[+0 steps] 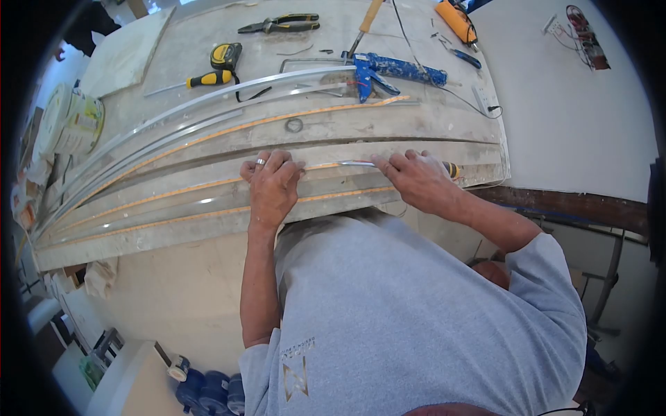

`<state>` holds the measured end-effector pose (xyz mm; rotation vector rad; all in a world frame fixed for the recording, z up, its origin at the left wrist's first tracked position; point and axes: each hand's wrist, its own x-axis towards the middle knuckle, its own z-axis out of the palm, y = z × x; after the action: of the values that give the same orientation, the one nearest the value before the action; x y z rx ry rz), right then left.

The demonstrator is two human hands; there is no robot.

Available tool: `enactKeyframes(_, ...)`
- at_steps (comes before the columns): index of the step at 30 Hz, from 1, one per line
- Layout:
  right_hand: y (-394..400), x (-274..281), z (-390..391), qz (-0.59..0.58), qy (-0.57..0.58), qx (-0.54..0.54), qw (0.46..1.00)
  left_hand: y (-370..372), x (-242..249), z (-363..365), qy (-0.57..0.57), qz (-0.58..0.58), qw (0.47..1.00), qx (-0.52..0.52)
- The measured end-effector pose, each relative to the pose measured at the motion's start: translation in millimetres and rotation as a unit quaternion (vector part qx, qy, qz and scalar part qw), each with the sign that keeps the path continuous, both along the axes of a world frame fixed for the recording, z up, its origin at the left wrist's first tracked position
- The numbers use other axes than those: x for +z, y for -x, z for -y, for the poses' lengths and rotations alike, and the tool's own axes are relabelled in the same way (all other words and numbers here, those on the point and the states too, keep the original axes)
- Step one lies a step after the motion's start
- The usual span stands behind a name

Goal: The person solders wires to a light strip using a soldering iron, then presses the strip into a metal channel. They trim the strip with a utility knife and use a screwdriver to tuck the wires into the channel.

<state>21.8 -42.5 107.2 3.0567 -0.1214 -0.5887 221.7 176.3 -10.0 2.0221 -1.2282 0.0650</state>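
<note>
My left hand point(274, 184), a ring on one finger, presses its bent fingers onto a thin orange strip point(198, 190) that looks like LED tape lying in a narrow channel. To the right, my right hand point(418, 179) is closed around a screwdriver point(452, 170). Its black and yellow handle end shows past the palm. The metal shaft point(357, 163) points left and lies low along the strip, between both hands. Whether the shaft touches the strip is hard to tell. Nearer my body runs another orange strip point(166, 220) in its channel.
Long curved metal profiles point(173, 105) sweep across the left of the table point(333, 125). Beyond lie a blue caulking gun point(399, 68), pliers point(281, 24), a tape measure point(226, 55), a second screwdriver point(209, 78) and a power strip point(483, 99). A bucket point(82, 123) stands left.
</note>
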Motion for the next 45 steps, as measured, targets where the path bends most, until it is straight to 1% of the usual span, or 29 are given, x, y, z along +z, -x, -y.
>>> enactKeyframes(1, -2, 2, 1, -0.013, -0.010, -0.004, 1.000, 0, 0, 0, 0.000, 0.011, 1.000, 0.002)
enactKeyframes(3, -2, 6, 4, -0.002, -0.010, 0.003, 1.000, -1, -1, 1, 0.003, 0.025, 1.000, 0.006)
enactKeyframes(7, -1, -1, -3, 0.036, -0.005, 0.026, 0.999, -1, -3, -2, -0.008, -0.003, 1.000, 0.001)
enactKeyframes(12, -5, -12, -6, 0.029, -0.004, 0.027, 0.999, 0, 0, -1, -0.007, -0.017, 1.000, -0.001)
enactKeyframes(17, -7, -13, -6, 0.030, -0.014, 0.026, 0.999, 0, -4, 0, 0.005, 0.008, 1.000, 0.007)
enactKeyframes(20, -6, -14, -6, 0.043, -0.010, 0.028, 0.999, -1, -2, 0, 0.003, -0.003, 1.000, 0.000)
enactKeyframes(23, -9, -11, -5, 0.027, -0.007, 0.027, 0.999, -2, -3, -1, -0.009, 0.005, 1.000, -0.003)
enactKeyframes(25, -12, -7, -4, 0.008, -0.030, 0.012, 0.999, -1, -4, -1, 0.001, 0.003, 1.000, -0.003)
enactKeyframes(29, -11, -9, -8, 0.033, -0.036, 0.036, 0.998, -1, 0, -1, 0.003, -0.023, 1.000, -0.003)
enactKeyframes(39, -17, -19, -12, 0.033, -0.016, 0.044, 0.998, 0, 0, 0, 0.007, -0.010, 1.000, 0.003)
enactKeyframes(41, -16, -22, -12, 0.038, -0.009, 0.048, 0.998, -1, -2, 0, 0.002, -0.020, 1.000, -0.002)
enactKeyframes(42, -16, -23, -13, 0.020, -0.009, 0.039, 0.999, 0, -2, -2, 0.002, -0.020, 1.000, -0.004)
enactKeyframes(44, -13, -29, -15, 0.010, -0.005, 0.027, 1.000, -3, -2, -2, -0.035, -0.024, 0.999, -0.018)
enactKeyframes(45, -8, -36, -17, 0.000, -0.059, 0.002, 0.998, -2, -7, -7, -0.060, -0.015, 0.998, -0.014)
